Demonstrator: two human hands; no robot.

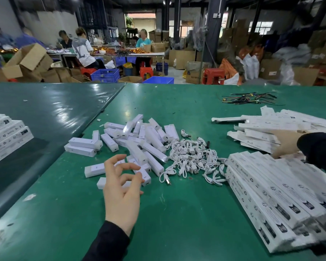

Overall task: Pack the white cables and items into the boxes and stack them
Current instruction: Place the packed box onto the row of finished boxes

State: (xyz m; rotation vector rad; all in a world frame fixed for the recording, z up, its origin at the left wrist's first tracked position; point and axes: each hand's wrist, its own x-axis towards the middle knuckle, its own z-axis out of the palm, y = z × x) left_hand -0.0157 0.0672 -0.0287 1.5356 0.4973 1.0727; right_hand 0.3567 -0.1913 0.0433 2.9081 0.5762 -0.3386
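Observation:
A heap of white bar-shaped items [135, 140] lies in the middle of the green table [177, 213]. Right of it sits a tangle of short white cables [194, 157]. Long white printed boxes [275, 194] are stacked in rows at the right front. Behind them lies a loose pile of flat white boxes [267, 129]. My left hand [120, 189] hovers over the near items with fingers loosely curled, holding nothing. My right hand [286, 144] reaches in from the right, fingers stretched out flat on the flat boxes; a dark sleeve covers its wrist.
More stacked white boxes [6, 136] sit at the left edge on a darker table section. A bundle of dark wires [250, 99] lies at the far right of the table. Beyond it are people at benches, blue crates, red stools and cardboard boxes.

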